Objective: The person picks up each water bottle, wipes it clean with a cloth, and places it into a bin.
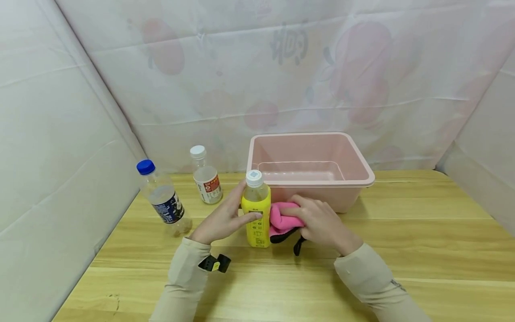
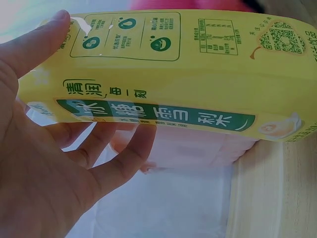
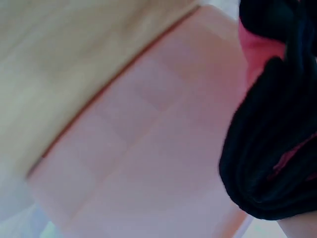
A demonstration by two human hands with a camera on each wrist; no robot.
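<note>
A yellow-labelled drink bottle (image 1: 257, 219) with a white cap stands upright in front of me. My left hand (image 1: 222, 218) holds it from the left, and the left wrist view shows thumb and fingers on opposite sides of the bottle (image 2: 163, 69). Bunched in my right hand (image 1: 323, 221) is a pink cloth (image 1: 281, 217) with black edging and a black loop. The cloth lies against the right side of the bottle. In the right wrist view, its folded black edging (image 3: 262, 148) fills the right side, and most of that hand is out of sight.
Behind the hands stands a pink plastic tub (image 1: 314, 184) with no contents showing. To the left are a clear bottle with a blue cap (image 1: 170, 208) and a smaller clear bottle with a white cap (image 1: 208, 179). Printed white sheeting (image 1: 225, 76) hangs behind the wooden table (image 1: 418, 232).
</note>
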